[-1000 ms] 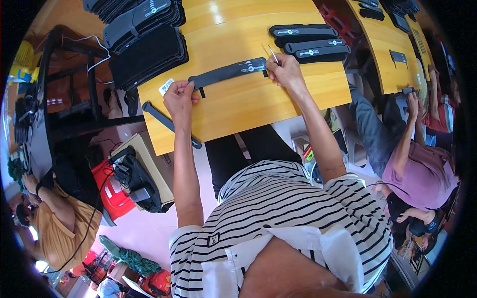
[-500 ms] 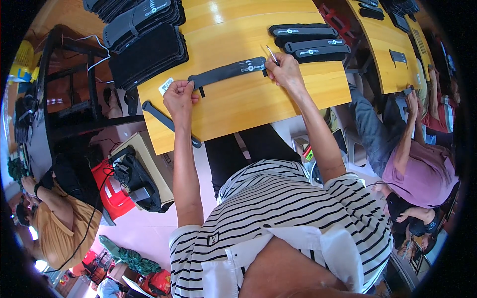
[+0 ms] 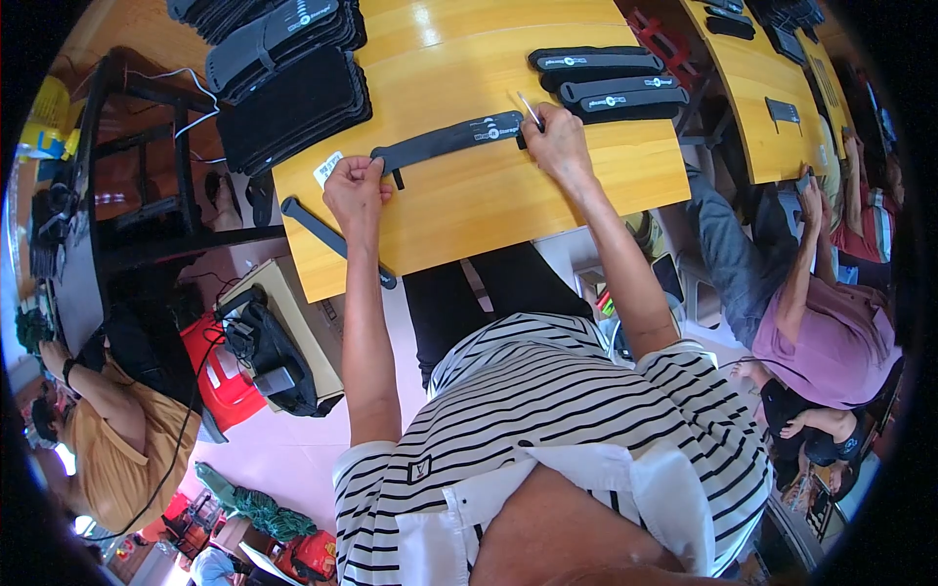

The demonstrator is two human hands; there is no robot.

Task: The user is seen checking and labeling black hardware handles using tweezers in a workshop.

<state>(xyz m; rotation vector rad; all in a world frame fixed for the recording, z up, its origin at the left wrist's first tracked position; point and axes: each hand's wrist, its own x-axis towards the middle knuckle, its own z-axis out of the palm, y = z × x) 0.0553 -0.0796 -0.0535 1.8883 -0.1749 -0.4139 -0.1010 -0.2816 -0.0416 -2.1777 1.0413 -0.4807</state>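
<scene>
A long dark grey fabric strap (image 3: pixel 445 146) lies across the wooden table in front of me. My left hand (image 3: pixel 354 193) pinches its left end between thumb and fingertips. A white printed label (image 3: pixel 328 168) sticks out behind that hand; I cannot tell whether the fingers hold it. My right hand (image 3: pixel 559 145) is closed around a slim, pointed metal tool (image 3: pixel 530 109), its exact kind unclear, at the strap's right end. Small black strips (image 3: pixel 398 180) show under both ends of the strap. Another dark strap (image 3: pixel 337 240) lies slanted along the table's near left edge.
Stacked black straps (image 3: pixel 293 112) fill the table's left side. Several grey straps (image 3: pixel 616 83) lie in rows at the right. A cardboard box (image 3: pixel 318 327) with a black bag (image 3: pixel 274 352) stands on the floor at left. Co-workers sit on both sides, one in a purple shirt (image 3: pixel 831 332).
My right hand has shifted slightly left, and the tool's tip has swung left with it. The strap and my left hand stay almost where they were.
</scene>
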